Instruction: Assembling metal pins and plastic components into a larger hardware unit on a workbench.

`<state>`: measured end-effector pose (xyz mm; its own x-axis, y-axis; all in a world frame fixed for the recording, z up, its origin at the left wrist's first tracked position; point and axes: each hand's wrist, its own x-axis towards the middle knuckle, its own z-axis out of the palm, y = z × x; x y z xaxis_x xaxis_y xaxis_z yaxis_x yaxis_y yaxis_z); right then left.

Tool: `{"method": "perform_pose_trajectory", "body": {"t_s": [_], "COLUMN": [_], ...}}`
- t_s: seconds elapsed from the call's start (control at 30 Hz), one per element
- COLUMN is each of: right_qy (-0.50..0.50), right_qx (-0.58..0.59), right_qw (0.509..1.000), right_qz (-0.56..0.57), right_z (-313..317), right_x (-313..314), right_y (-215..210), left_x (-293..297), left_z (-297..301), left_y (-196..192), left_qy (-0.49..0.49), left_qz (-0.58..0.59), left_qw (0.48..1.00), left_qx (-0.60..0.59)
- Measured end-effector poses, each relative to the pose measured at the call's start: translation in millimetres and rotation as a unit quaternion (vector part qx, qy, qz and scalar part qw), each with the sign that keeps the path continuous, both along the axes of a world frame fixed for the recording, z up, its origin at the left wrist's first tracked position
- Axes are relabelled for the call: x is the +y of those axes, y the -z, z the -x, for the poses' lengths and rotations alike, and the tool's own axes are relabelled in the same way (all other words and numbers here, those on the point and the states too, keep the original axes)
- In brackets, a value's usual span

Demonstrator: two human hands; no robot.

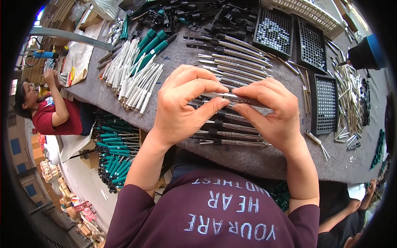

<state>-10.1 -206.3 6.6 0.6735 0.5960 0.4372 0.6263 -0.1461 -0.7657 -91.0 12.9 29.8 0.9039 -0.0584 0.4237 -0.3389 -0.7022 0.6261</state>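
Metal tube (235,98) pinched by both hands, black perforated trays (324,103) beside.

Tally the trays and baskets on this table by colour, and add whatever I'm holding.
Black perforated trays: 3
Cream lattice basket: 1
Perforated metal tube, pinched between left hand and right hand: 1
Total: 5

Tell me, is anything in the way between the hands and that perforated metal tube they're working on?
No. The left hand and the right hand both already pinch the perforated metal tube directly, fingertips on it, above the row of similar tubes on the grey felt table. Nothing visible lies between the hands and the tube.
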Motion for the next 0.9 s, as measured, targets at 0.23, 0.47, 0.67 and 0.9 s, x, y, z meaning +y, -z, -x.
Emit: {"method": "perform_pose_trajectory", "body": {"t_s": [0.23,0.47,0.67,0.9], "right_qy": [0.004,0.001,-0.021,0.047], "right_qx": [-0.034,-0.033,-0.004,0.035], "right_qw": [0.999,0.999,0.999,0.996], "right_qz": [0.022,0.036,0.032,0.068], "right_z": [0.1,1.2,0.8,-1.1], "right_x": [1.5,2.2,1.5,-0.3], "right_y": [1.7,-1.2,-0.4,-2.6], "left_x": [-1.2,-1.1,3.0,29.1], "left_z": [-4.4,-6.5,-11.0,-45.8], "left_y": [3.1,3.4,7.4,-4.5], "left_qy": [0.022,0.021,0.038,0.094], "left_qz": [-0.061,-0.122,-0.150,-0.101], "left_qw": [0.997,0.988,0.980,0.989], "left_qx": [-0.041,-0.090,-0.129,-0.049]}}
